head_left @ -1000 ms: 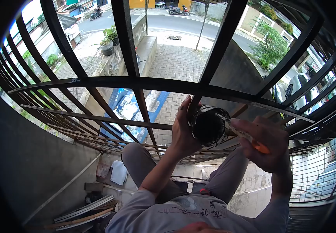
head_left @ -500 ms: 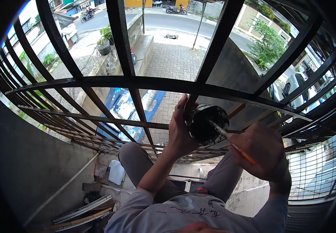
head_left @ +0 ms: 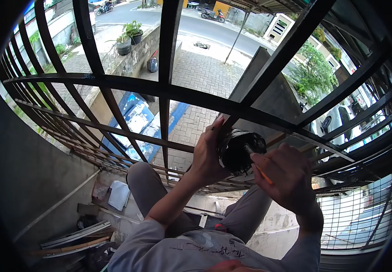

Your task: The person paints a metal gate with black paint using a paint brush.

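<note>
Near the middle of the head view, my left hand point(head_left: 206, 156) is wrapped round the left side of a can point(head_left: 236, 159) smeared with black paint. The can is tilted, its dark open mouth facing me. My right hand point(head_left: 286, 174) grips a brush with an orange handle point(head_left: 265, 176), and the brush's front end point(head_left: 250, 150) is inside the can's mouth. The bristles are hidden in the dark inside. Black metal bars point(head_left: 191, 96) of a railing pass just beyond and above both hands.
Beyond the bars are a blue and white paint-marked board point(head_left: 137, 119), potted plants point(head_left: 124, 45), a paved path point(head_left: 201, 72) and a road with a parked motorbike point(head_left: 212, 15). White cloth point(head_left: 119, 195) and wood strips point(head_left: 75, 239) lie at lower left; wire mesh point(head_left: 359, 217) stands at right.
The view has turned and shifted a little. My right hand has moved left, closer to the can, and the brush reaches deeper into its mouth. My left hand still holds the can.
</note>
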Demonstrator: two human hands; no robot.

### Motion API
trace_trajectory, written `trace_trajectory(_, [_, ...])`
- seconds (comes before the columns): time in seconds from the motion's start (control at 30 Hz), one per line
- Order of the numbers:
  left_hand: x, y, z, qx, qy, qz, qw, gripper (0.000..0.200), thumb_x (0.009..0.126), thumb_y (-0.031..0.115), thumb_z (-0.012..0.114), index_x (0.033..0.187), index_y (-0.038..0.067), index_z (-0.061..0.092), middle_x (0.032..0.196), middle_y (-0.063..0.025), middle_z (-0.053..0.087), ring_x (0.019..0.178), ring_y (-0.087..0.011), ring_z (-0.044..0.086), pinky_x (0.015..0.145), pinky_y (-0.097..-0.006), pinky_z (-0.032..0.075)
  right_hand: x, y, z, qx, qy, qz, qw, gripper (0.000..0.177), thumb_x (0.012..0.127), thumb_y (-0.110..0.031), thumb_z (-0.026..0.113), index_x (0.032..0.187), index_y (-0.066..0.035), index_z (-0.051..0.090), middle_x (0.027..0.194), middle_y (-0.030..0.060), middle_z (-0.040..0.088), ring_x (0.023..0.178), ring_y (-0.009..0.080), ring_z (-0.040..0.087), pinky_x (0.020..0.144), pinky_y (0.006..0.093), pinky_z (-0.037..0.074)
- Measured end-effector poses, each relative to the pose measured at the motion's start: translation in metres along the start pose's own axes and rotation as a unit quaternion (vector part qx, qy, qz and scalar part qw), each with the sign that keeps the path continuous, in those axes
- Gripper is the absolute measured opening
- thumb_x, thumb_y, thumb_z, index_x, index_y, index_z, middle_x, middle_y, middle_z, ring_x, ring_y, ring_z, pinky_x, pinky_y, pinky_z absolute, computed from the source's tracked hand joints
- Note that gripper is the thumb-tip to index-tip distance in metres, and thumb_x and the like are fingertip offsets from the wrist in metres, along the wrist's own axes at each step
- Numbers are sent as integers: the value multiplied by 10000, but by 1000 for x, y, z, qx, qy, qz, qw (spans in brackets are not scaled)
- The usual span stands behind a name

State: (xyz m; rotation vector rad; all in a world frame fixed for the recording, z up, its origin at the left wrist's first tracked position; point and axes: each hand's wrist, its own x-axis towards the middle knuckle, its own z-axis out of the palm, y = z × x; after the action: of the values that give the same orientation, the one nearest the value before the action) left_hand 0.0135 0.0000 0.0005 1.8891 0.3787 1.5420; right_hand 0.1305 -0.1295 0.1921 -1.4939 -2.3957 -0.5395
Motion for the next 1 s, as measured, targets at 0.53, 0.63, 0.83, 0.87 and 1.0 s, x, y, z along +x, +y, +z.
trace_trajectory(0.53, [2,3,-4,33,-10,-7,999,1281,711,293,996,1638,65,142,1424,-257,591,1263,-362,671,1048,-459,552,5,-3,3,-2,-14,-1,1000,310,739,-75,851,1032,-46,751,767,26,552,700,207,569,614,370,453])
trace_trajectory(0.63, [2,5,-6,41,-15,-3,999,1284,708,301,997,1638,65,143,1426,-255,590,1258,-362,673,1037,-460,558,3,-4,-7,5,13,13,1000,304,742,-67,849,1029,-49,751,769,27,554,694,211,562,617,367,451])
trace_trajectory(0.83, [0,4,-4,47,-15,-10,999,1285,702,305,999,1635,63,150,1402,-253,613,1250,-368,676,1026,-467,566,8,-5,4,-10,-7,6,1000,312,734,-59,850,1030,-53,751,771,26,570,699,214,571,614,373,447])
trace_trajectory(0.87, [1,4,-4,45,-13,-7,999,1292,697,304,1003,1636,67,149,1405,-254,610,1250,-368,676,1030,-467,564,7,-5,1,-10,8,10,1000,313,727,-57,852,1024,-55,752,765,27,575,685,217,567,612,373,448])
trace_trajectory(1.0, [-4,-2,-1,13,-16,-26,999,1284,644,376,1001,1613,41,229,1510,-262,499,1330,-460,573,1049,-551,487,-9,-2,-14,43,101,62,992,304,712,-46,848,1004,-60,765,751,28,633,648,215,569,606,353,449])
